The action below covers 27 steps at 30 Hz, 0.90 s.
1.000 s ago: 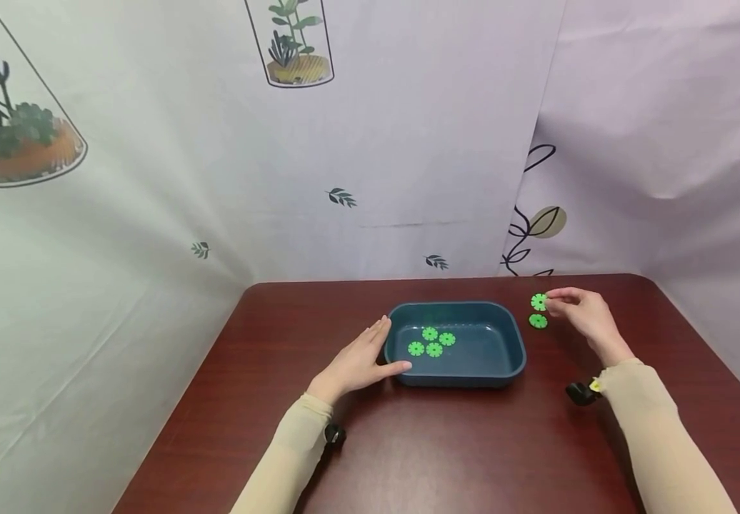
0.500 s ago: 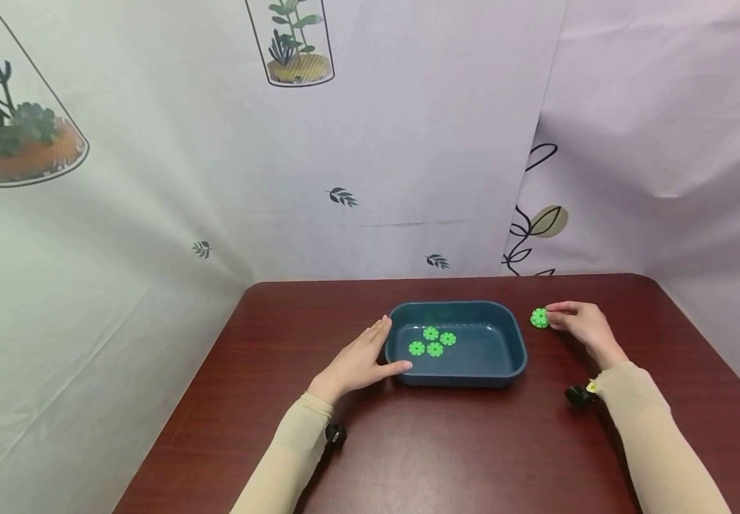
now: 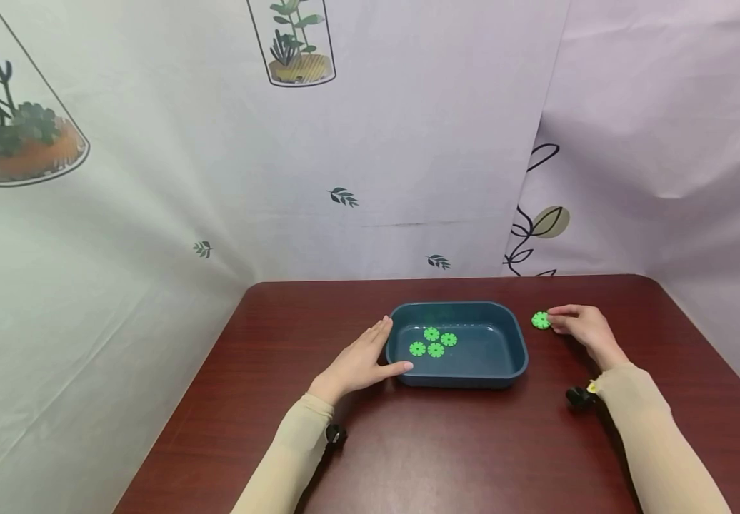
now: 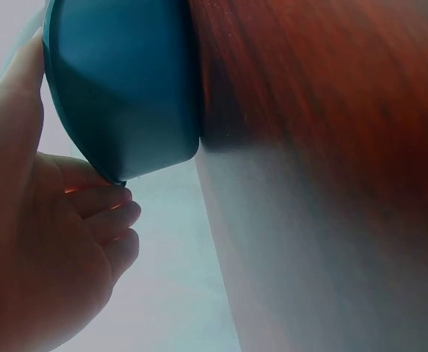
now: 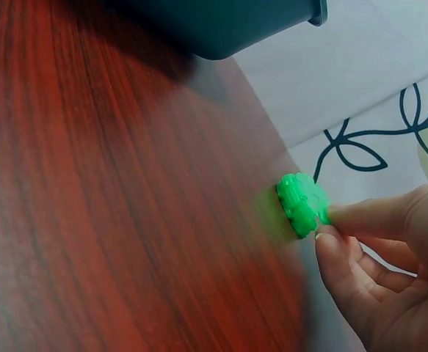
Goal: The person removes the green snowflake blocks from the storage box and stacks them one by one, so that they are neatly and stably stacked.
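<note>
My left hand (image 3: 358,363) rests on the left rim of a dark blue-green rectangular tray (image 3: 456,380), fingers straight and thumb over the near corner. Inside the tray several bright green notched discs (image 3: 436,350) lie flat, left of its middle. Right of the tray, my right hand (image 3: 588,333) pinches a green notched disc (image 3: 540,320) between thumb and fingers. In the right wrist view this disc sits at the top of a small stack of green discs (image 5: 296,208) standing on the table. How many discs are in the stack I cannot tell.
The dark red-brown wooden table (image 3: 460,450) runs back to a pale printed cloth (image 3: 408,164) hanging behind it. A black wrist device (image 3: 580,397) is at the right sleeve, another black wrist device (image 3: 336,435) at the left.
My right hand has brought its green disc down and nearer, from beside the other disc's far edge to on top of it. The left hand and the tray have stayed in place.
</note>
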Each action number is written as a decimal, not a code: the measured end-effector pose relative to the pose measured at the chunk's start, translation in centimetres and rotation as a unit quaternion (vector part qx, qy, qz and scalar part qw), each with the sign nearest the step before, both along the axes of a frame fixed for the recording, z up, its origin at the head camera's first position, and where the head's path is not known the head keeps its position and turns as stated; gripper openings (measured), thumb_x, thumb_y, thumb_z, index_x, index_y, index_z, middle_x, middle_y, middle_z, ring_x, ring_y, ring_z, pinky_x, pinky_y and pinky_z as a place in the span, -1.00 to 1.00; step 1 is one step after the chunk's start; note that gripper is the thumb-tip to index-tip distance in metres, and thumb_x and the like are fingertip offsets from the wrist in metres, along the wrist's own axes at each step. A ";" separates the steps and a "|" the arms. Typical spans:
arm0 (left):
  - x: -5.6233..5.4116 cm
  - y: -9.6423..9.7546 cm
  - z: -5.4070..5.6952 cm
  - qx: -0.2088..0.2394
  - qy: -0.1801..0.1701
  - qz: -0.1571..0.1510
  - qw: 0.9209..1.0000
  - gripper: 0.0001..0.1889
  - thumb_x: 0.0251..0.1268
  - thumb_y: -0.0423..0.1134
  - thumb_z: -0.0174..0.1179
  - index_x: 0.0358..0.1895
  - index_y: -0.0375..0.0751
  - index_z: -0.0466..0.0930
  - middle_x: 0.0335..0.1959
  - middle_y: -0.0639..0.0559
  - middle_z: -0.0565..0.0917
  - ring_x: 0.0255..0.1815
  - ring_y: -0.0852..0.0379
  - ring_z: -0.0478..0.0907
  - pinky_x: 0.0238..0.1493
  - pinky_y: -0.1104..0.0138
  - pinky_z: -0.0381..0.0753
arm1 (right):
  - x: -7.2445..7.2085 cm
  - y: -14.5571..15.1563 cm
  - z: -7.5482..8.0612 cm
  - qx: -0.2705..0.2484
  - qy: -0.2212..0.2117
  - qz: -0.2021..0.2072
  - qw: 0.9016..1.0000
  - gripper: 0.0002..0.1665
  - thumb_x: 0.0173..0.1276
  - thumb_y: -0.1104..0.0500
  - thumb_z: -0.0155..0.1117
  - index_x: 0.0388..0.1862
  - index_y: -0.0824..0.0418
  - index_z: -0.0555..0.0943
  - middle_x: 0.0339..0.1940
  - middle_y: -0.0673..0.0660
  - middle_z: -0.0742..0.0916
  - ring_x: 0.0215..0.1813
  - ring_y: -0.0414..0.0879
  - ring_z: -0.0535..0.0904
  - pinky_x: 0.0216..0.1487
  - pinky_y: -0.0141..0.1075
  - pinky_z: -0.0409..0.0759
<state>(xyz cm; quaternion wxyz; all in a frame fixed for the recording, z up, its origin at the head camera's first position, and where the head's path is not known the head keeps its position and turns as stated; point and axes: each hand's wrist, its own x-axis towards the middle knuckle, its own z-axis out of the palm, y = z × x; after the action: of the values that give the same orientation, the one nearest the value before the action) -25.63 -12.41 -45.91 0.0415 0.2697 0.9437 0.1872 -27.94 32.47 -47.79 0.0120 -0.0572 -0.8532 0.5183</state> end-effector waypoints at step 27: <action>0.1 0.1 0.2 0.005 -0.008 0.001 1.000 0.15 0.22 0.54 0.05 0.64 -0.19 -0.09 0.65 -0.05 -0.01 0.64 0.10 -0.09 0.57 0.21 -0.01 | -0.2 0.3 -0.4 0.000 -0.008 0.003 1.000 -0.47 0.52 0.14 0.22 0.21 0.59 0.53 0.10 0.46 0.65 -0.30 -0.30 0.69 -0.23 -0.45 0.69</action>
<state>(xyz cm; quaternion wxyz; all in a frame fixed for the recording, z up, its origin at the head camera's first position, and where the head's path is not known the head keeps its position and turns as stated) -25.51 -12.36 -45.68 0.0478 0.2676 0.9426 0.1939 -28.12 32.74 -48.16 0.0038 -0.0584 -0.8533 0.5182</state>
